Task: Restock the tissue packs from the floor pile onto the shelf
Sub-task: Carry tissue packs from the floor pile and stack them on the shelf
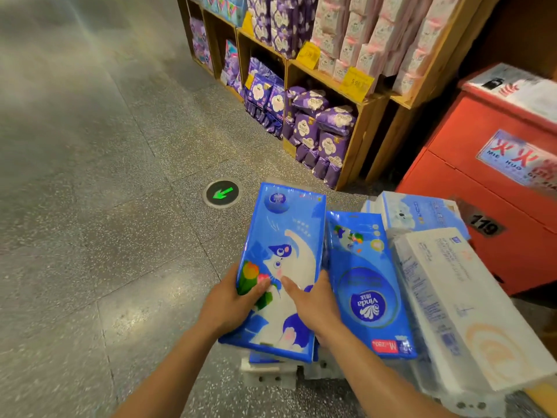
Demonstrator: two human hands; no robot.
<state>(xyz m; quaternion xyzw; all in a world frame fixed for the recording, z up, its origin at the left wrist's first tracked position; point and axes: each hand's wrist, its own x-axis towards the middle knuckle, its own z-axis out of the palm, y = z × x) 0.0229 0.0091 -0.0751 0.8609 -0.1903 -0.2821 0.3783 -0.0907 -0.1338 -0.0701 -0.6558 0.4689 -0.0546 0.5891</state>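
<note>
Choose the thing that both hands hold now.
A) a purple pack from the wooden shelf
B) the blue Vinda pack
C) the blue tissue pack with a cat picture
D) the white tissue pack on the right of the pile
C: the left hand and the right hand grip the near end of the blue tissue pack with a cat picture, thumbs on its face.

fingers of the left hand (229, 306) hide under the tissue pack (283, 251); the shelf (363, 137) runs off the top edge.
</note>
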